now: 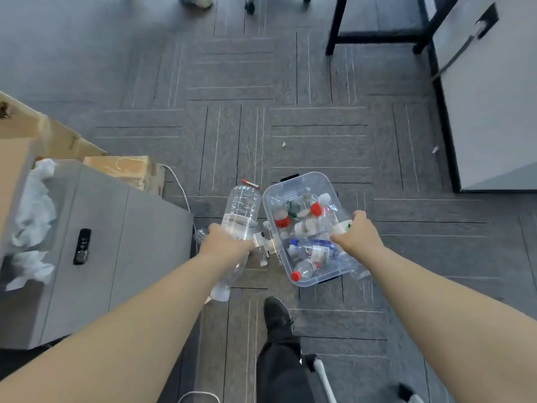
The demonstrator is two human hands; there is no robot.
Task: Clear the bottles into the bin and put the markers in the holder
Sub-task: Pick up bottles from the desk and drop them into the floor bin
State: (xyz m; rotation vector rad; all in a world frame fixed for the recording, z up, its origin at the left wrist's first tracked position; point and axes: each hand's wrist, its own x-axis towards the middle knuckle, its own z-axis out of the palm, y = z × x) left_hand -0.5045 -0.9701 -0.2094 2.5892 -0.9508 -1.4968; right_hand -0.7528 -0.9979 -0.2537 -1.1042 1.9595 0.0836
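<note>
Head view: left hand [225, 242] wrapped shut round large clear bottle [239, 219], held base-forward, cap toward body, just outside left wall of clear bin [302, 282]; looks poised to tip in. Right hand [359, 232] closed over white-capped item at bin's right rim, item mostly hidden, likely being dropped in. Bin sits on carpet, already crowded with small bottles [308, 269], red and white caps. Red-tipped marker [250, 183] lies on carpet beyond bin's far-left corner. Holder not seen.

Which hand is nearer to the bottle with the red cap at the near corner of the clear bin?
Right. The right hand is over the bin, just above the red-capped bottle. The left hand is outside the bin, gripping a large clear bottle.
</note>
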